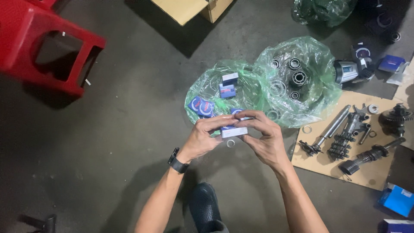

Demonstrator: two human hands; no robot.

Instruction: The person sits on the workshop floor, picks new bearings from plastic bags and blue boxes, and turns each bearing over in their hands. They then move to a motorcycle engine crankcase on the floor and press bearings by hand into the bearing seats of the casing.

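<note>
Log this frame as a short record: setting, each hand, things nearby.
setting: dark concrete floor, seen from above
left hand: grips small blue-and-white box from the left
right hand: grips the same box from the right
behind hands: green plastic bags with boxes and bearings
right: cardboard sheet with gear shafts
upper left: red stool

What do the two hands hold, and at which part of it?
Both hands, left hand and right hand, hold one small blue-and-white box, fingertips at its two ends and top edge.
</note>
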